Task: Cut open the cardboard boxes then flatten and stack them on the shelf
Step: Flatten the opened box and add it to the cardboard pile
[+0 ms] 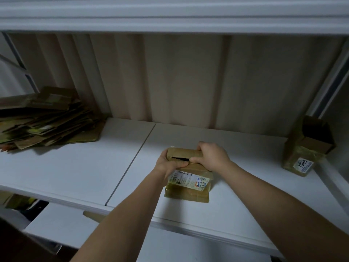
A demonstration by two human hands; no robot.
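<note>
The left hand point(171, 163) and right hand point(210, 156) both grip the taped box point(188, 176) on the shelf point(75, 176), fingers hooked into its split top. One opened box point(306, 146) waits at the right; a flattened pile point(47, 123) lies far left.

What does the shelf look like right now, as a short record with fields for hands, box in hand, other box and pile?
left hand: grips the near edge of the box's split top
right hand: grips the far flap
box: taped, labelled, standing on the shelf, top partly torn open
open box: far right, label reads 1908
flattened pile: far left
</note>
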